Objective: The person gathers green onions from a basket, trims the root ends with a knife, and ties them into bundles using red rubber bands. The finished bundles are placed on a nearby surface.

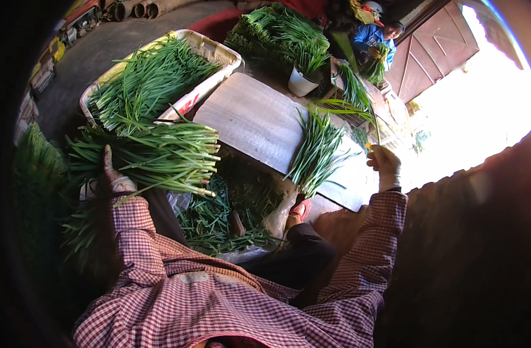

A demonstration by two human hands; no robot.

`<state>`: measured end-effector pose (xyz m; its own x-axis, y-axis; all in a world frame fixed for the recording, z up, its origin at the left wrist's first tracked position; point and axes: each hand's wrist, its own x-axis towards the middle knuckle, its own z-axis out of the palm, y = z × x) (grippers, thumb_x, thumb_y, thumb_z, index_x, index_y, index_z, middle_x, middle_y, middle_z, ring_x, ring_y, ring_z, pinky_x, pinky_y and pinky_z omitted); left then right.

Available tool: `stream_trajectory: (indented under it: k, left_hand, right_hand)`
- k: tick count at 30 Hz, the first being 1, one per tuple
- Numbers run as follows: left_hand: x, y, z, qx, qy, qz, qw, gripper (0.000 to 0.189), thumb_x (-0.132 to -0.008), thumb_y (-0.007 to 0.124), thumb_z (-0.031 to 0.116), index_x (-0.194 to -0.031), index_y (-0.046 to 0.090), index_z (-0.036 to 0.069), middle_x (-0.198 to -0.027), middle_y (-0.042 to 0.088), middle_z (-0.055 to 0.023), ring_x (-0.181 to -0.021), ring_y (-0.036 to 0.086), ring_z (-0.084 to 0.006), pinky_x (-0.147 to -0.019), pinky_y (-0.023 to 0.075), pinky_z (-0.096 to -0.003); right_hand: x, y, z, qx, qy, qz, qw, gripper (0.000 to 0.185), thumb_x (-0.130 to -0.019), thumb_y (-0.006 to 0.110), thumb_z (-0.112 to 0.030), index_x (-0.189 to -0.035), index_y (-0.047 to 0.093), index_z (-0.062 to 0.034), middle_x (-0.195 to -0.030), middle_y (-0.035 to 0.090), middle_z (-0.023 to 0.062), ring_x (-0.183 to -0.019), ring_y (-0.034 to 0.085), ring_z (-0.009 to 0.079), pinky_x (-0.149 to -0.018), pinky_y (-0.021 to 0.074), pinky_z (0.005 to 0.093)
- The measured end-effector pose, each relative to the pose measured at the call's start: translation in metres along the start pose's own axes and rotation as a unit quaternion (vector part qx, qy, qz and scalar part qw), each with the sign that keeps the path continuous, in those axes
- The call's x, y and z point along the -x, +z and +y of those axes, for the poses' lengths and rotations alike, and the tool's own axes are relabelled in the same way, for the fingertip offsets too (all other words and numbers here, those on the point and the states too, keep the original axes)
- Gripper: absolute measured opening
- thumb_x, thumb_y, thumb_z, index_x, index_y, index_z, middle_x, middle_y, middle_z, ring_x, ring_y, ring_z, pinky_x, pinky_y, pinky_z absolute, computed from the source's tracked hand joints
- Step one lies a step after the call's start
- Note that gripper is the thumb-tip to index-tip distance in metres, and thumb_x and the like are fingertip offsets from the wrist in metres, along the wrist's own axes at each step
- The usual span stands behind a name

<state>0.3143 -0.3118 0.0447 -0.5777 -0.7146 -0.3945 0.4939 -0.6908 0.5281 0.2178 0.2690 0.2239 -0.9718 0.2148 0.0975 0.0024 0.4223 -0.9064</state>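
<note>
My left hand [113, 172] holds a large bundle of long green leafy stalks [174, 152], which look like garlic chives, their pale cut ends pointing right. Raised at the right, my right hand [385, 163] pinches a few long leaves [361, 108], some yellowish, that bend over to the left. Between the hands lies a flat metal-looking board [257, 117]. A smaller bunch of the green stalks [315, 152] rests on its right part, the stalk ends towards me. Both hands seem partly wrapped in pale tape or gloves.
A plastic crate [209, 45] full of green stalks stands at the upper left. Beyond the board are a white bucket [301, 82] of greens and a big green heap [278, 35]. A co-worker [374, 43] holds greens at the upper right. Loose leaves [222, 217] lie between my legs.
</note>
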Motion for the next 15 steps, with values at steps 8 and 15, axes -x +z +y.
stream_trajectory:
  k: [8,15]
  left_hand:
    - [0.015,0.006,0.004,-0.043,0.132,-0.021,0.990,0.039,-0.071,0.071,0.023,-0.104,0.060,0.004,-0.108,0.057,-0.0044,-0.096,0.053,-0.0156,-0.090,0.0408,-0.0314]
    - [0.033,0.019,0.002,0.027,0.120,-0.058,0.991,0.035,-0.070,0.071,0.015,-0.102,0.060,0.006,-0.098,0.060,-0.0046,-0.084,0.058,-0.0176,-0.077,0.0494,-0.0319]
  right_hand:
    - [-0.023,0.108,0.228,0.571,-0.061,-0.208,0.792,0.034,-0.077,0.056,-0.040,-0.084,0.066,-0.0077,-0.080,0.064,0.0151,-0.075,0.063,0.0299,-0.067,0.0486,0.0418]
    - [0.051,0.135,0.095,0.285,-0.099,-0.259,0.918,0.024,-0.079,0.061,-0.018,-0.100,0.061,-0.0073,-0.080,0.066,0.0105,-0.067,0.063,0.0180,-0.061,0.0500,0.0273]
